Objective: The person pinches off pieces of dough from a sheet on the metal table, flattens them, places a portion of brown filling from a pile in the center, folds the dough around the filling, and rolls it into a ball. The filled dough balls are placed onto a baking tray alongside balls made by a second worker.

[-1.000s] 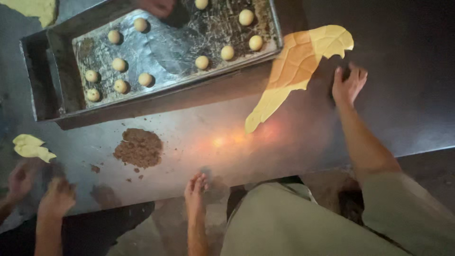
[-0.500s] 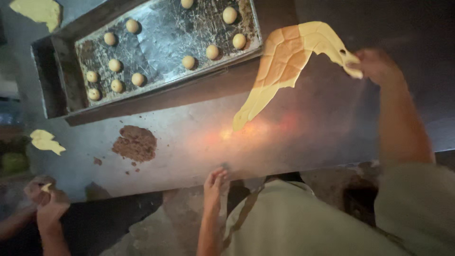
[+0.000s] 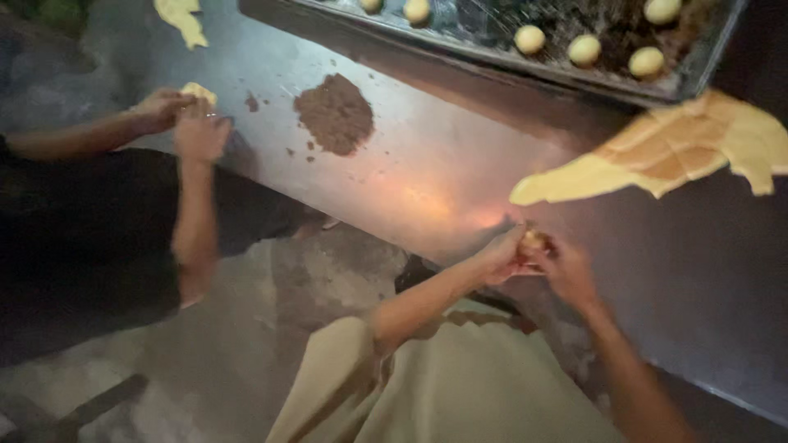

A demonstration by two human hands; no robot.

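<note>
My left hand point(image 3: 502, 256) and my right hand point(image 3: 568, 268) meet at the near edge of the steel table point(image 3: 427, 176), both closed around a small yellow piece of dough point(image 3: 533, 240). Just beyond them a flat sheet of yellow and orange dough point(image 3: 665, 156) lies on the table. A heap of brown filling point(image 3: 335, 114) sits on the table to the left.
A metal tray point(image 3: 574, 70) with several dough balls point(image 3: 584, 49) stands at the far edge. At the left another person's two hands point(image 3: 185, 119) work a small dough piece point(image 3: 197, 92). More yellow dough point(image 3: 182, 18) lies at the top left.
My right hand let go of the dough sheet's far end and came back to meet my left hand around a small dough piece. The view swung right; the sheet now lies flat.
</note>
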